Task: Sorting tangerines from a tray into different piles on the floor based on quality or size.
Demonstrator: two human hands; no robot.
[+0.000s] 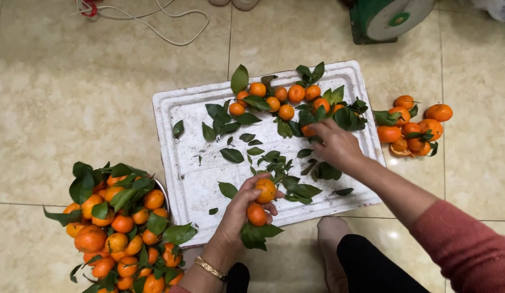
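My left hand (239, 214) is closed on two small orange tangerines (261, 202) with green leaves hanging below, held over the near edge of a white foam tray (182, 116). My right hand (335, 144) reaches across the tray to a cluster of leafy tangerines (288, 100) at its far side, fingers around one orange fruit (308, 131) and its leaves. Loose green leaves (285, 173) lie scattered across the tray between the two hands.
A bowl heaped with leafy tangerines (119, 228) stands on the tiled floor at the lower left. A small pile of tangerines (412, 127) lies right of the tray. A green scale (388, 19) and a white cord (149, 21) are at the top.
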